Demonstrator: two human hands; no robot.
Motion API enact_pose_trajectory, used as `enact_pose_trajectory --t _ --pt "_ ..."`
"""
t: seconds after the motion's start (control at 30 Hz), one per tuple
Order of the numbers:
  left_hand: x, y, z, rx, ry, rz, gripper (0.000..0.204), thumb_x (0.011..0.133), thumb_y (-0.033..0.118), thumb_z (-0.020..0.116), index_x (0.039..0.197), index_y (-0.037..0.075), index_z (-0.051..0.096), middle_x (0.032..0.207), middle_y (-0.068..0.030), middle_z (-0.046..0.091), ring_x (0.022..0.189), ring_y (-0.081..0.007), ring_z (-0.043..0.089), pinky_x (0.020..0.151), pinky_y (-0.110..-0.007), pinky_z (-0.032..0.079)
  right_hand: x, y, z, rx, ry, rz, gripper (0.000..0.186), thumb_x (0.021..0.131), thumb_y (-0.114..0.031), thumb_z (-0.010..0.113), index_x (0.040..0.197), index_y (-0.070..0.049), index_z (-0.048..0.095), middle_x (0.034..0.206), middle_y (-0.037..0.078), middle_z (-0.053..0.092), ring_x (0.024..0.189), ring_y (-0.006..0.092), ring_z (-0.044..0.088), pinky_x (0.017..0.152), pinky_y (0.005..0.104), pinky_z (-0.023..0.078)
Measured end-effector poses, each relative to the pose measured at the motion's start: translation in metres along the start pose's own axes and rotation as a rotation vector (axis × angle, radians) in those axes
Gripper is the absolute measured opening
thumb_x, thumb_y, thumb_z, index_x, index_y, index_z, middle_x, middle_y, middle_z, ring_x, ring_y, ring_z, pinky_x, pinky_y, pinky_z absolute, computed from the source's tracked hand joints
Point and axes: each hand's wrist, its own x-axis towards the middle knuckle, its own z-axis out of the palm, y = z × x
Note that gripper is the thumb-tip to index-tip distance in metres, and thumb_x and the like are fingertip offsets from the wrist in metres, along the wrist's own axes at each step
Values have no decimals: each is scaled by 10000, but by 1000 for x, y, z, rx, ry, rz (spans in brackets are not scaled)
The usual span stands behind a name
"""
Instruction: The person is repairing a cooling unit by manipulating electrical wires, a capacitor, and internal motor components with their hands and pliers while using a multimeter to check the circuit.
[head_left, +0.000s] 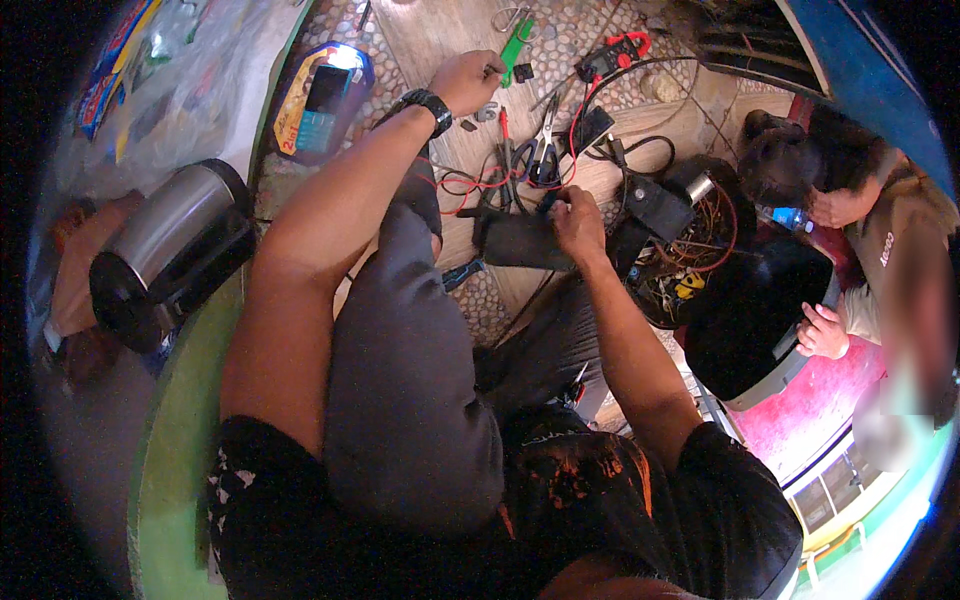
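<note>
My left hand (470, 82), with a dark watch (430, 108) on its wrist, reaches to the far middle. Its fingers are curled beside the lower end of a slim green tool (517, 48); whether they grip it is unclear. A small black piece (523, 73) lies close by. My right hand (579, 228) is at a black elongated casing (525, 243), its fingertips drawn together over something hidden. Between the hands lie pliers (545, 152), a red probe (504, 124) and tangled red and black leads (470, 184). A red and black clamp meter (603, 62) lies farther off.
On the left stands a steel and black kettle (185, 245) by a yellow tool package (320, 105). A container of loose wires (690, 265) is at right. Beyond it, another person's hand (823, 331) touches a large black panel (755, 305); a bottle (790, 217) lies nearby.
</note>
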Motion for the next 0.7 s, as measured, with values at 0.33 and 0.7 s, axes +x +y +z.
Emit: enact_pose_trajectory --t 0.33,0.7 --pt "14 5 -13 -135 78 -30 198 888 188 601 1028 64 667 973 -170 671 931 -354 649 837 -448 504 -17 49 18 -197 -153 47 457 809 -231 738 1137 15 536 1070 255 622 1011 445 588 839 525 471" --pt "75 27 -59 -446 455 -40 150 900 115 596 1010 32 656 918 -182 695 850 -301 682 758 -388 531 -5 70 8 366 -313 198 473 857 -231 700 1232 11 543 1119 213 663 1024 388 636 910 454 484"
